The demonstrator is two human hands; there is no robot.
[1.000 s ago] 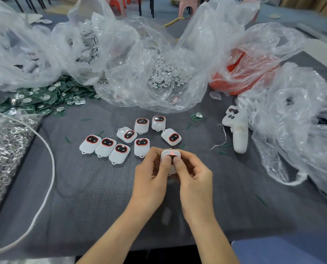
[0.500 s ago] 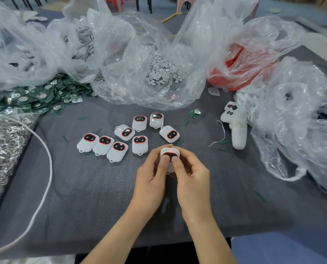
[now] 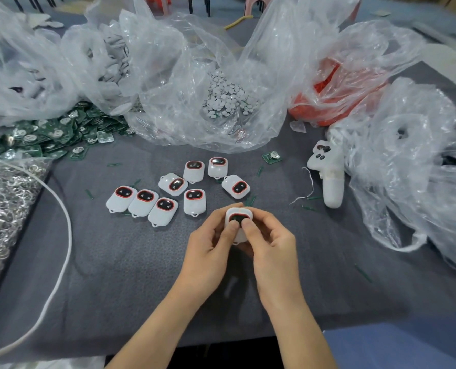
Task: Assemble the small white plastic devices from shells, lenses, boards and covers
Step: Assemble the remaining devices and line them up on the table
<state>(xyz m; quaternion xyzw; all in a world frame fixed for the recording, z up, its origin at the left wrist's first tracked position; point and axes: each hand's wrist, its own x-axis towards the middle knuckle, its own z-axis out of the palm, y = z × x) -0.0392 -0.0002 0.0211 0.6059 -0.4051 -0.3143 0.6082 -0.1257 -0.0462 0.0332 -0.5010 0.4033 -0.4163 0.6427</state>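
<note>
White device (image 3: 238,212) pinched by fingers of L hand (image 3: 208,253) & R hand (image 3: 270,251), 8 more devices (image 3: 194,202) on table (image 3: 115,262), 1 loose board (image 3: 272,157)

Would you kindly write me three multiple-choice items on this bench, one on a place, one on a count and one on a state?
1. Where does the lone green board lie?
A. Inside the red bag
B. On the cloth, between the cluster and the white controller
C. Under the wrists

2. How many white devices lie on the table, not counting the held one?
A. Six
B. Eight
C. Ten

3. How is the ninth device held?
A. By one hand alone
B. Lying untouched
C. By both hands, thumbs on its front

Answers:
1. B, it sits by itself right of the cluster.
2. B, eight lie in the group.
3. C, the left hand and right hand both hold it.
</note>
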